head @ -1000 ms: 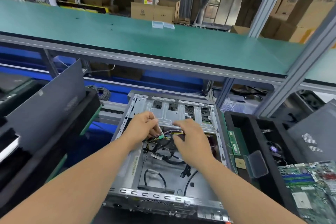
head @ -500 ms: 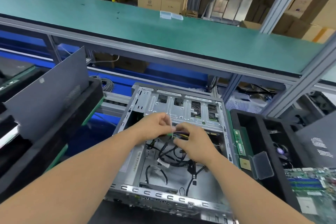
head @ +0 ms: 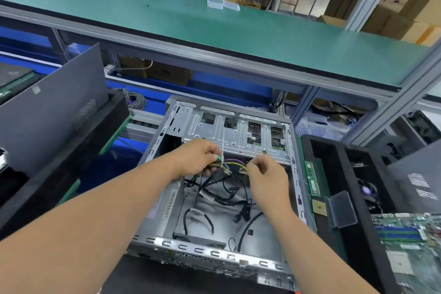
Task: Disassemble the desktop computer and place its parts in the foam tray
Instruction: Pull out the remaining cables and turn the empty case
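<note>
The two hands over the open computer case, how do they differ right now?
The left hand grips the coloured wire bundle where a white cable tie wraps it; the right hand only pinches the bundle's connector end. The left sits nearer the case's left wall, the right nearer its middle. Both hold the same bundle above the loose black cables.

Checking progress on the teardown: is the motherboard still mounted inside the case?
No: the case floor holds only loose cables, and the motherboard lies to its right.

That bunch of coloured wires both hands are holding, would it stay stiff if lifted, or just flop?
The wire bundle would probably flop: beyond the white tie, loose black cables sag in loops inside the case. It is likely light, since the left hand and right hand hold it by fingertips.
</note>
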